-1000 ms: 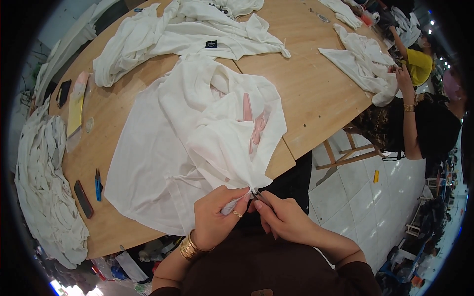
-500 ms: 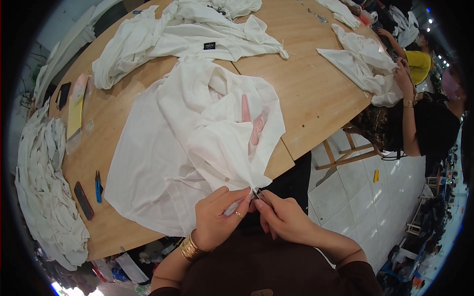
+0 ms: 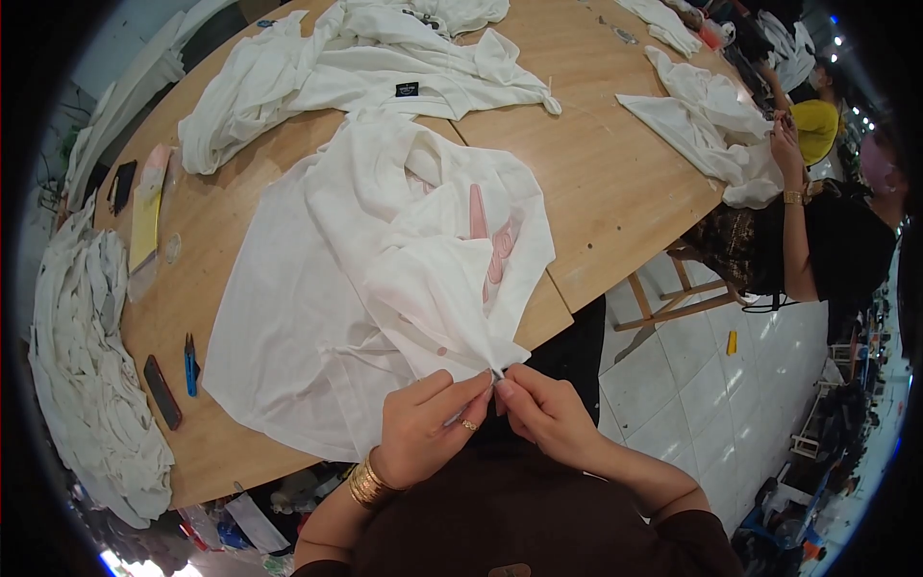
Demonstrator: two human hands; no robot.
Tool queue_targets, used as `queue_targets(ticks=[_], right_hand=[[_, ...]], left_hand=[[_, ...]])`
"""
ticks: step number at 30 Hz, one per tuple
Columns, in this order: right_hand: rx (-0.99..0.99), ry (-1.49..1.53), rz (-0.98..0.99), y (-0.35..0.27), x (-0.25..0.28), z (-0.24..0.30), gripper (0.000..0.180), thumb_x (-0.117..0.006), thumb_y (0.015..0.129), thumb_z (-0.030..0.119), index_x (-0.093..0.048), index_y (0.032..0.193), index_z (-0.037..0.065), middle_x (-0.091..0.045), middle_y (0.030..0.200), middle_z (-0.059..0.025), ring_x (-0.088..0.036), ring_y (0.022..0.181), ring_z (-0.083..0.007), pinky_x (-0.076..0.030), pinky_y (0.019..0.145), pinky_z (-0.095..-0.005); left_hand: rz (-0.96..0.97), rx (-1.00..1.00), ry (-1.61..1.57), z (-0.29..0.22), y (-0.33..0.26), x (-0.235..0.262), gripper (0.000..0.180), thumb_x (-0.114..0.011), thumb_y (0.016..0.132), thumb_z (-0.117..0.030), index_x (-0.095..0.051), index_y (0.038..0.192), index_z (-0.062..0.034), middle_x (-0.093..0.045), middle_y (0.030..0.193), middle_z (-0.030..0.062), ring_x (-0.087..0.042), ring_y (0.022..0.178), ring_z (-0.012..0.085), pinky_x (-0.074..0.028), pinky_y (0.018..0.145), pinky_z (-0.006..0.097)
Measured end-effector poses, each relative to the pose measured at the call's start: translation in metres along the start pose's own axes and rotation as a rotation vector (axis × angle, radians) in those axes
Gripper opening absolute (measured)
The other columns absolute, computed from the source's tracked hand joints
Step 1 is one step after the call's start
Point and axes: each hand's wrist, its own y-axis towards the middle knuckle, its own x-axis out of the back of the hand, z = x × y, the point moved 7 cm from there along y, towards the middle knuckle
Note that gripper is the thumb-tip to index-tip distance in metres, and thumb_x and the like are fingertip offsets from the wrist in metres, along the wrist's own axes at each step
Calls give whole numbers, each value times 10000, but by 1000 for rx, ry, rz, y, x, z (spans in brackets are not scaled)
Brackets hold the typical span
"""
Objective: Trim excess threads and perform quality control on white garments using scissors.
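Observation:
A white shirt (image 3: 279, 317) with pink printing lies bunched across the near part of the table, one edge drawn over toward me. My left hand (image 3: 428, 423) pinches that edge between thumb and fingers. Pressed up against it, my right hand (image 3: 548, 413) is closed at the same spot, thumb against fingers. A tiny dark, shiny bit shows between the fingertips; the fingers hide most of it, and I cannot tell what it is. Blue-handled thread snips (image 3: 191, 367) lie left of the shirt, beside a dark phone (image 3: 162, 391).
More white shirts (image 3: 375, 72) lie at the table's far side, and a white pile (image 3: 87, 375) hangs over its left edge. A yellow card in a clear sleeve (image 3: 146, 226) lies at left. At right, a co-worker (image 3: 836, 245) handles another white garment (image 3: 716, 125) near a wooden stool (image 3: 663, 303).
My right fingers have drawn in closer around the pinched edge, and the small dark metal piece between them shows less. The shirt stays put. At right, the co-worker's hands have shifted slightly.

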Motion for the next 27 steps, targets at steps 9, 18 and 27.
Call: queue_targets(ticks=[9, 18, 27], right_hand=[[195, -28, -248, 5, 17, 3, 191, -592, 899, 210, -545, 958, 35, -463, 589, 3, -369, 503, -46, -344, 482, -220], [479, -499, -460, 6, 33, 16, 134, -637, 833, 58, -568, 945, 36, -572, 650, -56, -513, 490, -134, -389, 477, -251], [549, -547, -392, 2, 26, 22, 336, -652, 727, -31, -526, 1029, 49, -648, 769, -87, -649, 622, -230, -487, 533, -283]], left_hand=[[-3, 167, -131, 12, -5, 3, 213, -713, 737, -33, -693, 943, -78, -508, 582, 48, -492, 479, 146, -386, 457, 254], [9, 192, -183, 19, -12, 2, 174, -703, 758, -49, -686, 930, -64, -583, 630, 61, -548, 530, 140, -431, 514, 244], [150, 490, -357, 34, -12, -21, 127, -716, 778, -111, -677, 890, -64, -630, 725, 46, -588, 650, 138, -459, 608, 254]])
